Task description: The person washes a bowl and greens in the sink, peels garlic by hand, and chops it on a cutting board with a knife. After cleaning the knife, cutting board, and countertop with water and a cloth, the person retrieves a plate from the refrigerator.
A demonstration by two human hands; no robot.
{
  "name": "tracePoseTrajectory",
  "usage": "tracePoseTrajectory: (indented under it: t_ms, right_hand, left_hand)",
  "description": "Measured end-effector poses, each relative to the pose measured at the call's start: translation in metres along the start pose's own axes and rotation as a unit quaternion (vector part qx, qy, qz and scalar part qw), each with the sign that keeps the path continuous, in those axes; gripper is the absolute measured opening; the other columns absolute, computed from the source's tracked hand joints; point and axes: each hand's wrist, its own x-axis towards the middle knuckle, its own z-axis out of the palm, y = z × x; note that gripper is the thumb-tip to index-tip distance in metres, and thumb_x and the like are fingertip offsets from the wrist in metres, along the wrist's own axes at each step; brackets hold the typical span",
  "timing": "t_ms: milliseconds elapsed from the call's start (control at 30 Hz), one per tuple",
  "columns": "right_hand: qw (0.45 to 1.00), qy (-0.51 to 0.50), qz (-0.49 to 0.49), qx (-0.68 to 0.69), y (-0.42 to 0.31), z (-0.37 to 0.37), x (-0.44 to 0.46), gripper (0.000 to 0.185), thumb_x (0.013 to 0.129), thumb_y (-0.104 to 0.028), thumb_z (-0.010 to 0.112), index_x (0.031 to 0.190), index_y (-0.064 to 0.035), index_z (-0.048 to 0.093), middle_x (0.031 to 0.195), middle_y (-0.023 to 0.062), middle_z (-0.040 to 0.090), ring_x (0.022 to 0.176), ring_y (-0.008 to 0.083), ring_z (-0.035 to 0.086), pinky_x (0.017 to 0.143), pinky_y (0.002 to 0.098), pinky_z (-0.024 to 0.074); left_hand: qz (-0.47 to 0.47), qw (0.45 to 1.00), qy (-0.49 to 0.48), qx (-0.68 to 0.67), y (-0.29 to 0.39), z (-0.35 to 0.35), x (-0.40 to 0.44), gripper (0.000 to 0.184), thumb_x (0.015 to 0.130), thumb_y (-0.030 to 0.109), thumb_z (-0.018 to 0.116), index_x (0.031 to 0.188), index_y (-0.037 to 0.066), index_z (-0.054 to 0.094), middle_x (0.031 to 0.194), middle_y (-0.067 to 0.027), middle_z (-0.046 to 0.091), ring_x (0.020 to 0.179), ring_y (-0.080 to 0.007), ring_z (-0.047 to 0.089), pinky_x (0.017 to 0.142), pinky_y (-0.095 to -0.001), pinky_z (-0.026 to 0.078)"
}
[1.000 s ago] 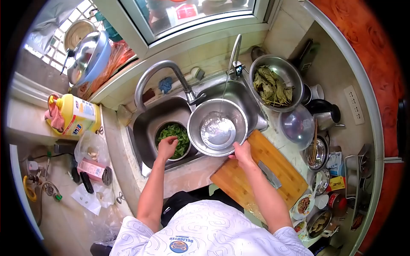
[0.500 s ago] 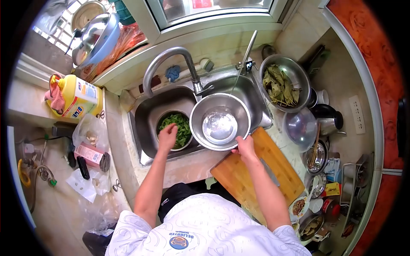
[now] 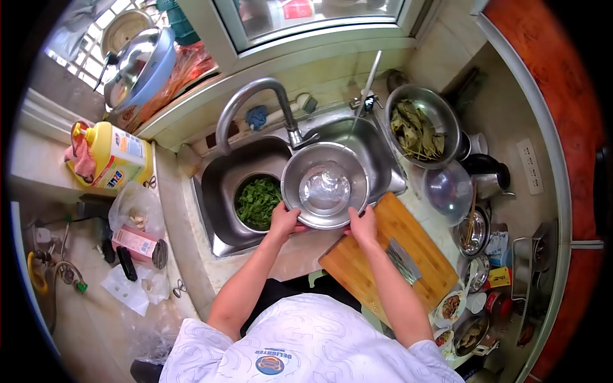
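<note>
A metal basin with clear water in it is held over the right bowl of the sink. My left hand grips its near rim on the left, and my right hand grips the rim on the right. Both sets of fingers are closed, partly hidden under the basin. From a thin spout at the back, a stream of water runs into the basin. Beside it, in the left sink bowl, stands a pot of green leaves.
A wooden cutting board with a cleaver lies right of my body. Behind it are a bowl of dried leaves and a clear lid. A curved faucet arches over the sink. At left stands a yellow jug.
My left hand has left the green leaves and moved right onto the basin's rim. My right hand keeps its hold, and the basin has shifted slightly.
</note>
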Motion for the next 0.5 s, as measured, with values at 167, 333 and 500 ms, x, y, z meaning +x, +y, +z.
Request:
tracePoseTrajectory:
  t_ms: [167, 333, 500]
  right_hand:
    - [1.000, 0.012, -0.008, 0.019, 0.019, 0.001, 0.005, 0.047, 0.088, -0.012, 0.054, 0.128, 0.0015, 0.034, 0.079, 0.0139, 0.061, 0.052, 0.0192, 0.062, 0.041, 0.0296, 0.0514]
    - [0.999, -0.035, -0.003, -0.001, 0.007, 0.001, 0.009, 0.024, 0.087, -0.006, 0.047, 0.107, 0.0008, 0.037, 0.076, 0.0159, 0.061, 0.050, 0.0197, 0.061, 0.040, 0.0279, 0.0498]
    - [0.999, -0.041, -0.014, -0.032, 0.006, -0.002, 0.013, 0.022, 0.086, -0.007, 0.049, 0.103, 0.0017, 0.037, 0.074, 0.0158, 0.060, 0.050, 0.0200, 0.061, 0.040, 0.0281, 0.0492]
  left_hand:
    - [0.038, 0.999, 0.007, 0.011, -0.014, -0.010, 0.016, 0.036, 0.081, 0.004, 0.052, 0.117, 0.002, 0.048, 0.097, -0.0129, 0.061, 0.069, -0.0214, 0.066, 0.050, -0.0302, 0.058]
    - [0.062, 0.998, 0.025, 0.011, -0.019, -0.016, 0.012, 0.036, 0.082, 0.008, 0.054, 0.117, 0.000, 0.048, 0.099, -0.0126, 0.060, 0.072, -0.0224, 0.066, 0.049, -0.0309, 0.057]
    - [0.125, 0.992, 0.022, 0.001, -0.024, -0.054, 0.032, 0.042, 0.082, 0.018, 0.062, 0.121, 0.005, 0.052, 0.113, -0.0155, 0.060, 0.091, -0.0260, 0.064, 0.077, -0.0401, 0.053]
